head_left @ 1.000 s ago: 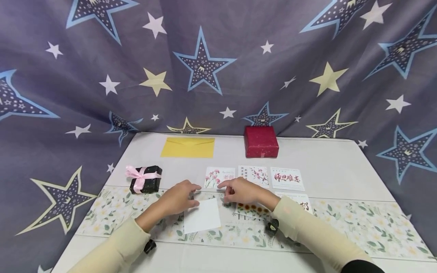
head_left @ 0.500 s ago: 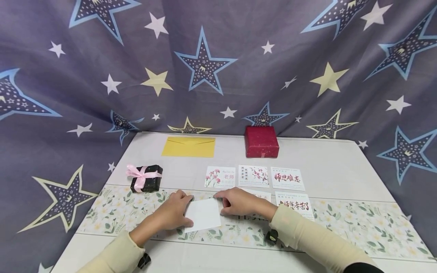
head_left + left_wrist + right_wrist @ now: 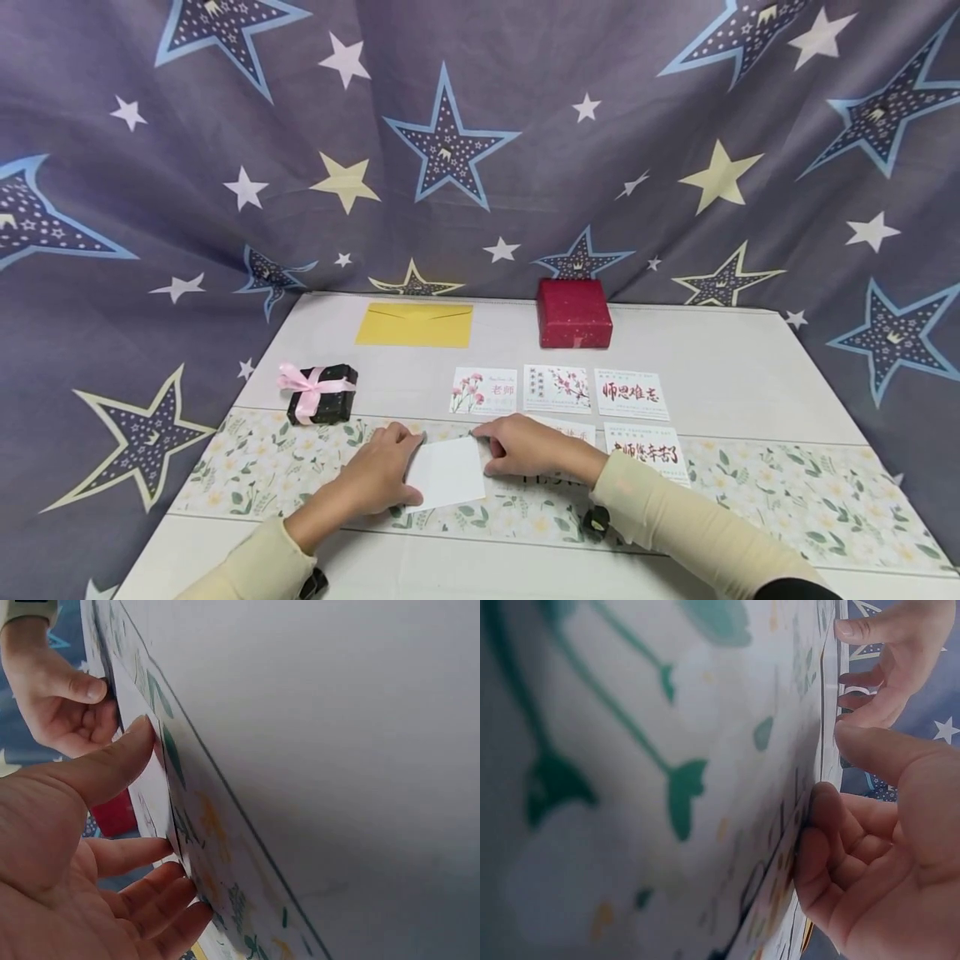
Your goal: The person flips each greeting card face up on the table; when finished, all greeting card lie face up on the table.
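Note:
A blank white square card (image 3: 447,472) lies on the floral strip of the tabletop, slightly turned. My left hand (image 3: 377,472) holds its left edge, thumb near the lower corner and index finger near the upper one. My right hand (image 3: 522,444) is at the upper right corner, index fingertip along the top and thumb by the right side. In the left wrist view the left thumb (image 3: 120,761) meets the card's edge. The right wrist view shows the right hand's other fingers (image 3: 821,847) curled against the table. Some of the contact is hidden.
Behind the hands lie a carnation card (image 3: 483,390), a blossom card (image 3: 557,388) and red-lettered cards (image 3: 632,393). A printed card (image 3: 573,429) is partly under the right hand. Farther back are a yellow envelope (image 3: 414,325), a red box (image 3: 574,313) and a black ribboned box (image 3: 322,394).
Both hands have come down and in to the white card's sides, the right from above the printed cards. Over the last half second they have barely moved, and the card stays in place.

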Motion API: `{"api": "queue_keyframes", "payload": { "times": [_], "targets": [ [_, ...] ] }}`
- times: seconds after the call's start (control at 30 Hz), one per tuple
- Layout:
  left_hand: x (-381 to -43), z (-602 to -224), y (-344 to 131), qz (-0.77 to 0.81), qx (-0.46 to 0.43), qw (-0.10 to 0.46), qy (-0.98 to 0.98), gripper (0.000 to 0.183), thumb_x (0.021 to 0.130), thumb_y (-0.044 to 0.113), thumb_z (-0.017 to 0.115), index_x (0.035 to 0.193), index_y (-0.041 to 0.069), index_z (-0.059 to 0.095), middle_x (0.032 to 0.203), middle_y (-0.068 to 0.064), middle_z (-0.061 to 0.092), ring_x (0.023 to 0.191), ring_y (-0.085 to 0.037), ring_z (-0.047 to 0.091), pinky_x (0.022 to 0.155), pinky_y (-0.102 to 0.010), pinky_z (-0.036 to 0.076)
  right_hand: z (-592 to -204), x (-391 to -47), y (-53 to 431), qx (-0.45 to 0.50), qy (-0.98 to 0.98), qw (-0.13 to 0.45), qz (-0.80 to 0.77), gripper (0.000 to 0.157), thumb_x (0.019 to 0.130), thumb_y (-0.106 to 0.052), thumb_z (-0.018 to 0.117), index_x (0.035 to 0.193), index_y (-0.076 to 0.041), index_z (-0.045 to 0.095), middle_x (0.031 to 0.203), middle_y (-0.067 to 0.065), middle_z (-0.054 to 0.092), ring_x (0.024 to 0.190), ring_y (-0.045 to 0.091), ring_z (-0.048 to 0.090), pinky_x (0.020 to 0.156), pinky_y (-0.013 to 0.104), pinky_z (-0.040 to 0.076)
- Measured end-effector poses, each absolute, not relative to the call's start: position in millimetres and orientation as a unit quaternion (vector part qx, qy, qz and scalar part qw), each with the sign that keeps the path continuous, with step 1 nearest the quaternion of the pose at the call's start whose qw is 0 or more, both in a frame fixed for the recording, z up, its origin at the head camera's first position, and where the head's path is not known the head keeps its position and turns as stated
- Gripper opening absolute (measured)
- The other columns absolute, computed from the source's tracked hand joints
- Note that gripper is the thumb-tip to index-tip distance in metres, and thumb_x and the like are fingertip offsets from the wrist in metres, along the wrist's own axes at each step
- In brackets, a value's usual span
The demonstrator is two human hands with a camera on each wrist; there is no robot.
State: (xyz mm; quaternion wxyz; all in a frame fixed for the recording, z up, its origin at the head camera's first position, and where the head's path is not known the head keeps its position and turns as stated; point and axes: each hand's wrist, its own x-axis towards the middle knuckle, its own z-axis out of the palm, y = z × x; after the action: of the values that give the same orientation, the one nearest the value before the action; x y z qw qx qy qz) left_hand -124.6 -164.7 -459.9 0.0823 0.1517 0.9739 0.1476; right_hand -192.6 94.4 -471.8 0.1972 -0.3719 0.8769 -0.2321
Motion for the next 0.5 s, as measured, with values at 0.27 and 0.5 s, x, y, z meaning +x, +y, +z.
{"api": "queue_keyframes", "payload": {
  "times": [0.27,0.5],
  "targets": [
    [-125.9,-462.5,-163.8,0.15,0.142,0.071,0.976,0.075,0.067,0.031,0.095,0.129,0.002,0.065,0.122,-0.013,0.06,0.109,-0.029,0.056,0.092,-0.046,0.052,-473.7,-194.8,94.5,-0.376,0.875,0.191,-0.24,0.051,0.091,-0.024,0.076,0.138,-0.009,0.063,0.073,-0.013,0.058,0.063,-0.001,0.05,0.065,0.018,0.045],
    [-130.1,-464.2,-165.0,0.151,0.146,0.063,0.976,0.067,0.063,0.031,0.097,0.117,0.005,0.066,0.119,-0.011,0.062,0.108,-0.03,0.058,0.095,-0.048,0.052,-477.0,-197.0,93.8,-0.382,0.87,0.185,-0.251,0.05,0.091,-0.023,0.077,0.136,-0.008,0.063,0.076,-0.012,0.057,0.066,-0.001,0.048,0.068,0.019,0.045]
  ]
}}
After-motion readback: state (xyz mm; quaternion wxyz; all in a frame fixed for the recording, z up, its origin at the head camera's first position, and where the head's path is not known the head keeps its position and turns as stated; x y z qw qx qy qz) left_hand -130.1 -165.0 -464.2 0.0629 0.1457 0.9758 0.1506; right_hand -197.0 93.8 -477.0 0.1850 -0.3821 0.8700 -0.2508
